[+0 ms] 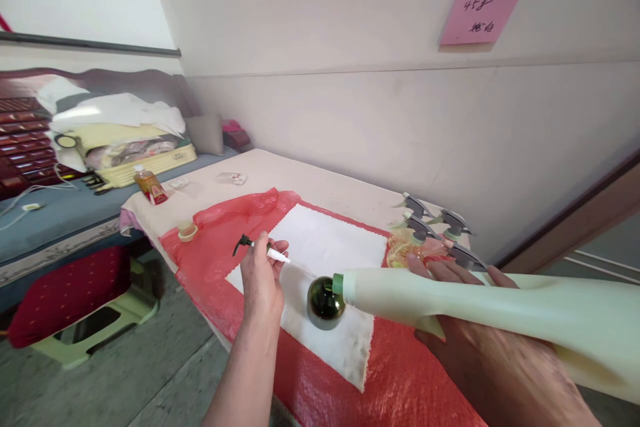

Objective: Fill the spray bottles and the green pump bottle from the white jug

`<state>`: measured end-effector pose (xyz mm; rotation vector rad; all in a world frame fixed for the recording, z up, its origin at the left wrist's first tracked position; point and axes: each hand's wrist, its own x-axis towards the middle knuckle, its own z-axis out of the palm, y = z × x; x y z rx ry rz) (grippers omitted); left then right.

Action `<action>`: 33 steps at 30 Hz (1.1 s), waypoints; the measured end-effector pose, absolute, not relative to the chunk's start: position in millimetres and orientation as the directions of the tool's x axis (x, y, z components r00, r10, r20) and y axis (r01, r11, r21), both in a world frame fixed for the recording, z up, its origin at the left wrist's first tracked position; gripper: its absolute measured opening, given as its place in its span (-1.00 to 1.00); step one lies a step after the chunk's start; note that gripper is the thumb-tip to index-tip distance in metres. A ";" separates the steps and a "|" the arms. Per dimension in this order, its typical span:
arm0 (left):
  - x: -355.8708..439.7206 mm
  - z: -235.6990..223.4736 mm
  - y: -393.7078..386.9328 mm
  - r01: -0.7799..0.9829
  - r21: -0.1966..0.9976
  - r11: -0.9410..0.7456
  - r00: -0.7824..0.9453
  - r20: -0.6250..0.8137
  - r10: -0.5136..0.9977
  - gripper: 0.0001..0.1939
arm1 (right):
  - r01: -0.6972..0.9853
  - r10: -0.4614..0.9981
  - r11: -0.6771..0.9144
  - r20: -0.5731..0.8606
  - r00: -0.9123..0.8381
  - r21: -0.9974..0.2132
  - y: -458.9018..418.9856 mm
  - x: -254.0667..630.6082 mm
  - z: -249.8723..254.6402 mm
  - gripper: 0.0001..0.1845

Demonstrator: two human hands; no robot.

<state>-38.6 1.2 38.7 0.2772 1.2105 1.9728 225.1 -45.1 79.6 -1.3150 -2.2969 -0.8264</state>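
Note:
My left hand (pixel 261 277) is closed on a black pump head (pixel 245 241) with a white tube, held above the white cloth (pixel 325 247). A large pale green bottle (pixel 500 310) lies tilted across my right hand (pixel 480 347), which grips it from below. Its green neck (pixel 338 283) touches the mouth of a small round dark green bottle (pixel 325 303) that stands on the cloth.
The cloth lies on a red plastic sheet (pixel 400 373) over a beige table (pixel 310 180). Several spray bottles with grey triggers (pixel 430 227) stand at the right by the wall. A tape roll (pixel 188 231), a small amber bottle (pixel 149 185) and a bed with piled bedding (pixel 115 133) are at left.

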 end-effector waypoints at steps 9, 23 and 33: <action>-38.7 37.8 2.6 -0.509 0.826 -0.242 -0.667 -0.201 0.718 -0.71 | 0.871 0.684 0.375 0.540 -0.491 0.317 -46.3 224.1 82.1 -0.43; -38.3 39.0 1.3 -0.517 0.820 -0.244 -0.667 -0.208 0.716 -0.71 | 0.850 0.651 0.379 0.548 -0.525 0.365 -48.1 223.2 82.5 -0.46; -37.9 39.1 2.0 -0.523 0.816 -0.248 -0.665 -0.208 0.717 -0.70 | 0.871 0.698 0.382 0.521 -0.490 0.308 -48.5 222.3 81.5 -0.44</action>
